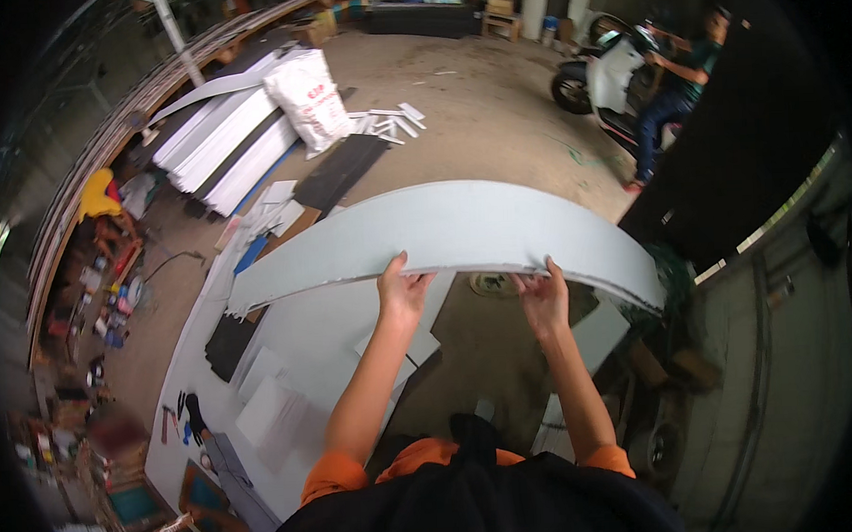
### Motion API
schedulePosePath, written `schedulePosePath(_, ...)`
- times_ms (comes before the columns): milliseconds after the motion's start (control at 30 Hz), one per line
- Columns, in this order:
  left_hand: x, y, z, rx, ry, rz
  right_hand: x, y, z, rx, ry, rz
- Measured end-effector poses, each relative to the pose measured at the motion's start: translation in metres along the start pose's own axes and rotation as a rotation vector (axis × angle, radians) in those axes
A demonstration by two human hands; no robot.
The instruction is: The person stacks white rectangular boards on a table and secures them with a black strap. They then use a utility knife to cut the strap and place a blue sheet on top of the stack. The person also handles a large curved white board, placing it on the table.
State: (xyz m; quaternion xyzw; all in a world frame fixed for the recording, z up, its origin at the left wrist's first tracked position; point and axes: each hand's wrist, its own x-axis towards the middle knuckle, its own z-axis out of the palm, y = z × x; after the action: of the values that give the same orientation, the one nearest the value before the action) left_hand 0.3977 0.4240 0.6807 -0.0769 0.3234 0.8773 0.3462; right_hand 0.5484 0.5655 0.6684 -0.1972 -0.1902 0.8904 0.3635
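A long pale board is held up in front of me, spanning from left to right. My left hand grips its near edge with the thumb on top and the fingers underneath. Farther right, my right hand holds the same edge in a similar way. The board's left end looks ragged, and its near edge shows a rough dark line. Beneath it to the left lies a white work surface with loose pale sheets on it.
Hand tools lie at the left of the work surface. Stacked white boards and a white sack stand beyond, near scattered off-cuts. A person sits on a scooter at far right. A wall stands close on my right.
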Motion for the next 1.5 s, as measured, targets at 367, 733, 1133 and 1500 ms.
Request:
schedulePosePath(367, 0.053, 0.068, -0.013, -0.052, 0.247, 0.478, 0.165, 0.045, 0.050, -0.095, -0.142, 0.451)
schedulePosePath(733, 0.151, 0.147, -0.065, -0.216, 0.332, 0.566, 0.299, 0.143, 0.161, -0.440, -0.332, 0.715)
schedulePosePath(1133, 0.264, 0.181, -0.109, -0.332, 0.509, 0.642, 0.425, 0.242, 0.200, -0.579, -0.453, 0.784)
schedulePosePath(1500, 0.420, 0.262, -0.188, -0.319, 0.703, 0.541, 0.583, 0.434, 0.224, -0.619, -0.227, 1.033)
